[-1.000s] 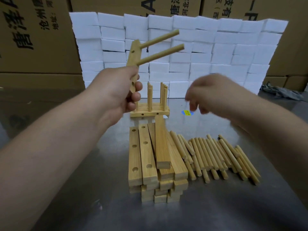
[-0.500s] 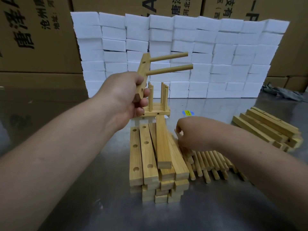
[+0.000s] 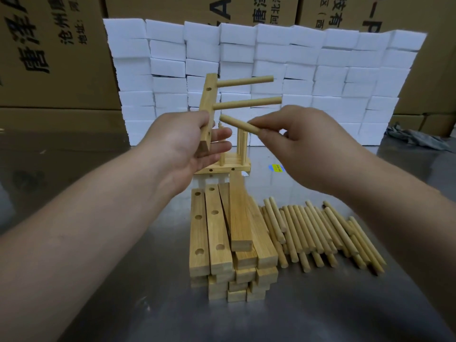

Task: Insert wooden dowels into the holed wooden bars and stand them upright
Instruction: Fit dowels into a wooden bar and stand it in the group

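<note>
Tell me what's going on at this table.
A person is fitting dowels into holed wooden bars. The left hand holds a bar up in the air, with two dowels sticking out sideways from it. The right hand pinches a third dowel, its tip close to the bar but not yet in. On the steel table lie a stack of bars and loose dowels; a finished bar stands behind.

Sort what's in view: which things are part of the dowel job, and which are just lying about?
In the job:
held bar, two dowels already in, gripped by left hand
single dowel, pinched by right hand
loose dowels
stacked bars
finished stand

Lying about:
white foam blocks
cardboard boxes
grey rag
sticker
</note>
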`<action>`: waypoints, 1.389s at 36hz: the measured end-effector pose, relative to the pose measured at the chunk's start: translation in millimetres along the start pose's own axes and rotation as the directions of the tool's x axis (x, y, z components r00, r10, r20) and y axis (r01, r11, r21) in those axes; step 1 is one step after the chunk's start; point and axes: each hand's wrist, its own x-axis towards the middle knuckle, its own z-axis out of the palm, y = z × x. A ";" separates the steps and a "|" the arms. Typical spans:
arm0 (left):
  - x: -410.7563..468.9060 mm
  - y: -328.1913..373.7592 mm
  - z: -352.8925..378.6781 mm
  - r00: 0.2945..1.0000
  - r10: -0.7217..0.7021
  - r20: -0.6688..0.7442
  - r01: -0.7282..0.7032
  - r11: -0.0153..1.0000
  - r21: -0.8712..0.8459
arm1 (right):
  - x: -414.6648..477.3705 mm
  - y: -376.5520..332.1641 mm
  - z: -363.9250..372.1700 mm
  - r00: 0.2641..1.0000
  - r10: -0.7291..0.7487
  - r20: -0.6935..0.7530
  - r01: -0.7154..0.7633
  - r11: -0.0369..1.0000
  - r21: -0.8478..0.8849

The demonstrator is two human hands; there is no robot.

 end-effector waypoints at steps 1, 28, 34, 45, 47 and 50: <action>0.1 0.0 0.0 1.000 -0.004 -0.004 0.004 1.000 -0.009 | -0.9 -2.6 0.5 1.000 -0.010 -0.019 0.011 1.000 0.027; -13.8 1.2 8.2 0.990 0.064 0.122 -0.059 0.997 -0.046 | -4.4 -4.5 -3.8 0.996 -0.087 0.007 0.085 0.985 0.149; -16.8 2.4 10.3 0.990 0.106 0.092 -0.100 0.993 -0.066 | -7.2 -10.7 -0.9 0.996 -0.085 0.003 0.084 0.988 0.130; -21.7 2.7 13.4 0.980 0.159 0.121 -0.152 0.986 -0.067 | -9.5 -10.3 6.7 0.997 -0.065 -0.043 0.073 0.977 0.202; -21.6 2.3 13.3 0.979 0.156 0.128 -0.149 0.987 -0.067 | -10.6 -10.6 7.9 0.999 -0.035 -0.027 0.041 0.964 0.263; -21.3 1.4 13.6 0.976 0.157 0.148 -0.151 0.987 -0.055 | -11.6 -11.6 6.3 1.000 0.010 0.007 -0.011 0.931 0.366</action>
